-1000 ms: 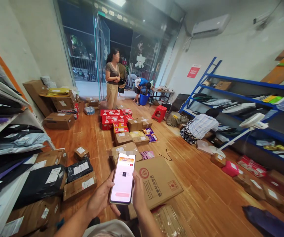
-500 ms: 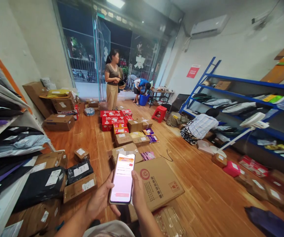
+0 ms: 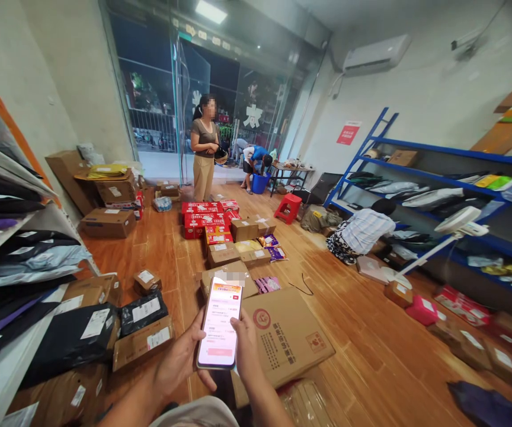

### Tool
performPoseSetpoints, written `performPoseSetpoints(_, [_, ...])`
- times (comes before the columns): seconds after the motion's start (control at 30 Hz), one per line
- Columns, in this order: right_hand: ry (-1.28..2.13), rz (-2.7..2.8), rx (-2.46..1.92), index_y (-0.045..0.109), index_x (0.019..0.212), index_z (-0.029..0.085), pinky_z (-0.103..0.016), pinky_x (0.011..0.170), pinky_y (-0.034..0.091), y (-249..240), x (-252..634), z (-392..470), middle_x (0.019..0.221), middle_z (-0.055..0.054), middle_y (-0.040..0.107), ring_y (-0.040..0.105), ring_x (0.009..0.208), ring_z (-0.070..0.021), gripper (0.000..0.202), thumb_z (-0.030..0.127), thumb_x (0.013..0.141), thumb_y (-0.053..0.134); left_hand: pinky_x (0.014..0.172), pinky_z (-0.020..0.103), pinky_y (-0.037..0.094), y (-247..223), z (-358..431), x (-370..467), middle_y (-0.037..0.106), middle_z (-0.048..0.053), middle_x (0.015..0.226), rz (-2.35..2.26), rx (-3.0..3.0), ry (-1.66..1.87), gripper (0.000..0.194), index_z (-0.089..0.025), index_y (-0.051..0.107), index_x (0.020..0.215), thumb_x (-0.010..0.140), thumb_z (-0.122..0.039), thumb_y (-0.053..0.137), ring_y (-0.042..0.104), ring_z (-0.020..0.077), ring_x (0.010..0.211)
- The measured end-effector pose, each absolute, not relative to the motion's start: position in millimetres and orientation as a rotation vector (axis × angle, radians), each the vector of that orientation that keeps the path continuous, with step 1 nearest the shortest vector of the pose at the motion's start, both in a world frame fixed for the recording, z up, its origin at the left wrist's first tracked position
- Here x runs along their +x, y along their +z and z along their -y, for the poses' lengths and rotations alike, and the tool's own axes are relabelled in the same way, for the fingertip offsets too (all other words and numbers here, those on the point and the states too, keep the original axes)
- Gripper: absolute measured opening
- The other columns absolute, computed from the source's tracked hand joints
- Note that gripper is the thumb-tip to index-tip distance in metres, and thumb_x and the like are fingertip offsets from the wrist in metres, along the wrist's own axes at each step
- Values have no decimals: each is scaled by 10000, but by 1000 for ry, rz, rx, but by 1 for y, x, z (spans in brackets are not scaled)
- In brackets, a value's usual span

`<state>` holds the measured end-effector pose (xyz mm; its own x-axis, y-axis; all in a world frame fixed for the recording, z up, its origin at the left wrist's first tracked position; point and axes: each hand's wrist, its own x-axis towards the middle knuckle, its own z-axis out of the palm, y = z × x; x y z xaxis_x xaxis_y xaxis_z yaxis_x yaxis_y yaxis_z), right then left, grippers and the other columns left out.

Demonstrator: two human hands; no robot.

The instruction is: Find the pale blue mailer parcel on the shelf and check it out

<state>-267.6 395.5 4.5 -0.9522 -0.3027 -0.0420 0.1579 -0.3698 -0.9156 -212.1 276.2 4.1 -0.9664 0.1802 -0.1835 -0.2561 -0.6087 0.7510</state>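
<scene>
My left hand [image 3: 180,359] cradles a slim white smartphone with a lit pink screen [image 3: 218,323] at lower centre; my right hand [image 3: 246,350] grips its edge, thumb on the glass. I judge I'm reading a listing; next comes careful scrolling above the big flat cardboard box [image 3: 285,338].

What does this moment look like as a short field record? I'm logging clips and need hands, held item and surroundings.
setting: room with wooden floor, glass front
left hand: holds the smartphone from its left side
right hand: holds the smartphone's right edge
smartphone: upright, screen lit, pink and white page
nearest thing: large flat cardboard box on the floor just beyond the phone
floor: many parcels, red cartons, red stool
shelves: blue rack on the right, bagged parcels on the left
people: one standing person, one crouching person
</scene>
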Motion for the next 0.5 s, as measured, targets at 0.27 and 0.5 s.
performPoseSetpoints(0.27, [-2360,-1619,-192,646,889,129,-306,680,520,1,-271,-390,837,-80,714,648,749,-210,465,548,688,666,428,317,563,13,-279,-211,487,147,1296,-1377,-164,2555,838,-327,-14,1437,749,-313,465,608,309,932])
performPoseSetpoints(0.5, [-2384,-1571,-115,614,822,143,-285,546,492,5,-271,-389,708,-52,702,622,592,-193,475,592,670,643,484,323,577,14,-278,-212,524,129,1264,-1459,-162,2526,846,-329,62,1439,724,-284,513,609,291,920])
